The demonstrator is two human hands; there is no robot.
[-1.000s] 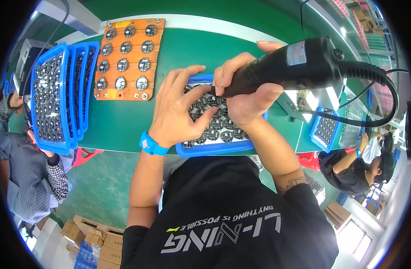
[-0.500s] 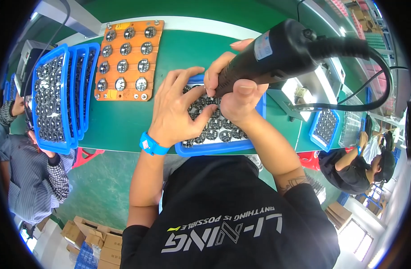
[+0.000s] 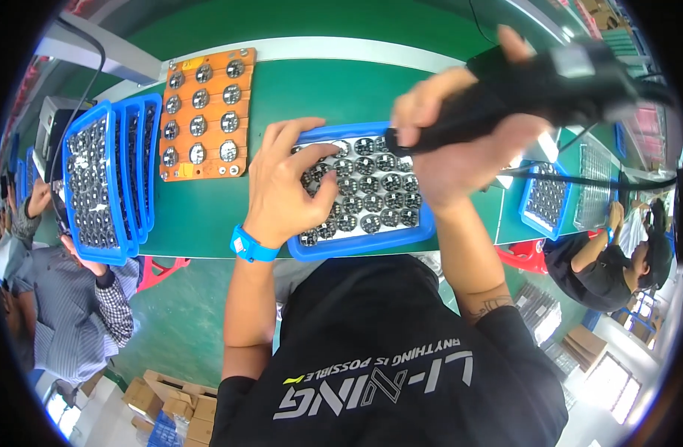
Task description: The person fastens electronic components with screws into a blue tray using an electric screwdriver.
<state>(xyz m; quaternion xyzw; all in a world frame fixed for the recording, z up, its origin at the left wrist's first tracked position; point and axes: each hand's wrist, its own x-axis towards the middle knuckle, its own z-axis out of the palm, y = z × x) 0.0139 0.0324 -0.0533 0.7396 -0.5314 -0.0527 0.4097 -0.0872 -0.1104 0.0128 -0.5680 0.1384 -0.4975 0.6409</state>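
The left hand (image 3: 286, 186) lies flat with its fingers spread wide, pressing down on the small round parts (image 3: 367, 195) in the blue tray (image 3: 356, 243). The tray sits on the green desk (image 3: 207, 216), near the person. The right hand (image 3: 449, 141) is curled tight around a black power tool (image 3: 535, 86) and holds it above the right side of the tray. An orange board (image 3: 204, 112) with round parts lies far to the left, and more blue trays (image 3: 107, 179) stand beside it.

Left hand (image 3: 286, 186) presses round parts in blue tray (image 3: 356, 246); right hand (image 3: 453, 149) holds black electric screwdriver (image 3: 535, 93).
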